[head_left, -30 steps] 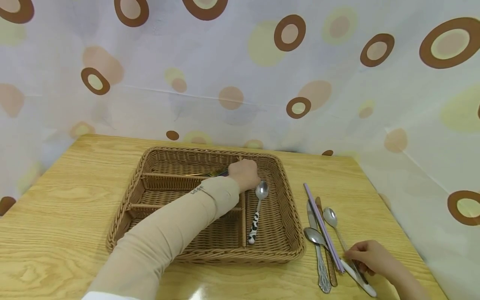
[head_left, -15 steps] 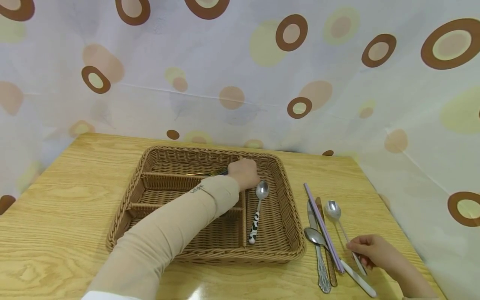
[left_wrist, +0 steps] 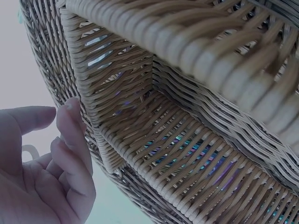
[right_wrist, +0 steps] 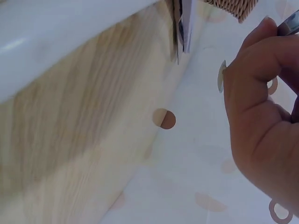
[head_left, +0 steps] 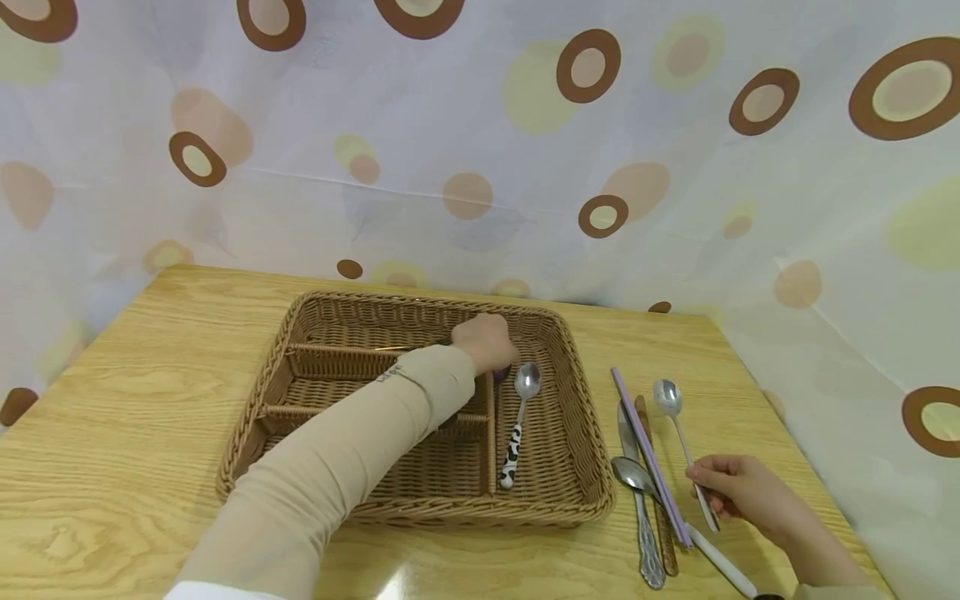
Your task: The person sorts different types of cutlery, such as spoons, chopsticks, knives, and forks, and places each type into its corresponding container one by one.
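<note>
Once the right hand [head_left: 750,493], pinching the spoon [head_left: 678,423], drew it away from the cutlery pile [head_left: 648,454] beside the basket [head_left: 480,508], it seemed singled out, while the left hand [head_left: 482,340] had thumb and fingertips apart.

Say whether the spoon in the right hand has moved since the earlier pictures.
Yes: in the head view, the spoon has shifted up the picture, its bowl now closer to level with the far end of the purple chopsticks.

Wood-grain bench [head_left: 135,392] is backed by pale sheeting [head_left: 420,108], printed with brown/peach/yellow circles; light patch [head_left: 393,585] is reflected up front.
</note>
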`<state>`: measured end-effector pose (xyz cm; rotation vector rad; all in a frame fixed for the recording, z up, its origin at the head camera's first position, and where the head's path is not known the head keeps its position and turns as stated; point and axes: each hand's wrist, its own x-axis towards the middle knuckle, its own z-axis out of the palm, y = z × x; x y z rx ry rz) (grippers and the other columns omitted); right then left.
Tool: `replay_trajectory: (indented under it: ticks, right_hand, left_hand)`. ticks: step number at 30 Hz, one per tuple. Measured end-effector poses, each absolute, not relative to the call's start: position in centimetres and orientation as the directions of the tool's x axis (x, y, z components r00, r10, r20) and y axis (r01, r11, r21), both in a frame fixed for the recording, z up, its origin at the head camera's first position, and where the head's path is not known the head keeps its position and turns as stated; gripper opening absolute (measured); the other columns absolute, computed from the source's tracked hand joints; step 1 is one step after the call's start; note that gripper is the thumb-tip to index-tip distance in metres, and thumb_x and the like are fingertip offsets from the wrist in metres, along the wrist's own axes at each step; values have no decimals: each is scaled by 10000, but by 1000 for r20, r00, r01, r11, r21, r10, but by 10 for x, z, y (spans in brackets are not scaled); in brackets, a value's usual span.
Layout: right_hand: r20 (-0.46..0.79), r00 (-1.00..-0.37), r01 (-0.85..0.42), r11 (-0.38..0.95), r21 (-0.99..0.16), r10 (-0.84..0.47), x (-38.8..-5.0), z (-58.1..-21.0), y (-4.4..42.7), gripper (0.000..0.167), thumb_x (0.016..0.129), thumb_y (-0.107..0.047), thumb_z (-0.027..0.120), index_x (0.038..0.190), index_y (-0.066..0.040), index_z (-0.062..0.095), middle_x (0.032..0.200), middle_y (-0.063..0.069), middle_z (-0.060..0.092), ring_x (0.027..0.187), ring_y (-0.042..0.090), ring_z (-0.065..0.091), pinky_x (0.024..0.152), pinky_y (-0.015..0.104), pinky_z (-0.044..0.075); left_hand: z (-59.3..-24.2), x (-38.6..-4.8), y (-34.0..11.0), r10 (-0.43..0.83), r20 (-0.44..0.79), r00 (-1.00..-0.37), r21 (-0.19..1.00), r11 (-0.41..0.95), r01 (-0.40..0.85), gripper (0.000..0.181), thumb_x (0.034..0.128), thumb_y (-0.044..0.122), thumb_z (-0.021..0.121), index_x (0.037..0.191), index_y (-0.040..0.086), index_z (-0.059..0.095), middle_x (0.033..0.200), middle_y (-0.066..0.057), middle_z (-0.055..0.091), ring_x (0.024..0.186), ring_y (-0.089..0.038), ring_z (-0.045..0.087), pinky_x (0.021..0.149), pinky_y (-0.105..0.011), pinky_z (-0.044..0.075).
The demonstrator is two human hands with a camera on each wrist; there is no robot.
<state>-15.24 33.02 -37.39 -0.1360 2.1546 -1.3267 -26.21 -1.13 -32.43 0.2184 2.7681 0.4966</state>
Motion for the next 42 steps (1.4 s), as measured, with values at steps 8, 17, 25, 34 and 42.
replay_trajectory:
  ticks: [8,17,25,34,42]
  right_hand:
    - [-450,-820,241,500,-832,-353,-159,-368,317,226,1004,-235,437,917,-80,577,643,-104,497,563,-8,458,541,180,450]
    - [-415,-828,198,495,-846,-378,-167,-359,301,227,1002,-222,441,928,-56,577,632,-97,488,554,-1,458,536,192,455]
    - [-384,-837,164,489,-857,-390,-177,-351,275,253,995,-209,459,1014,22,559,677,-68,501,567,12,464,543,203,458]
    - [-377,-833,144,498,-855,-406,-183,-344,247,402,995,-189,452,1178,168,461,697,-42,503,567,23,461,553,217,461]
    - [-376,-823,132,500,-856,-426,-185,-343,226,422,988,-170,464,1220,182,440,720,-32,496,570,23,468,556,211,479]
  left_hand:
    - [-321,-264,-16,197,-315,-929,440,897,41,298,910,230,516,727,78,696,521,18,540,435,-89,435,432,-217,350]
    - [-321,-268,-17,192,-325,-926,521,853,-6,323,935,256,490,870,42,722,536,15,570,564,-142,618,433,-210,380]
    - [-317,-268,-18,181,-333,-925,607,792,-64,276,932,214,497,857,38,695,646,-15,633,677,-175,677,458,-211,402]
    - [-318,-267,-20,196,-339,-920,658,749,-82,282,955,229,482,945,13,663,925,-111,723,755,-210,696,681,-313,537]
    - [-320,-265,-14,241,-359,-902,697,711,-88,330,953,193,460,935,-15,715,739,-80,692,525,-97,554,611,-282,499]
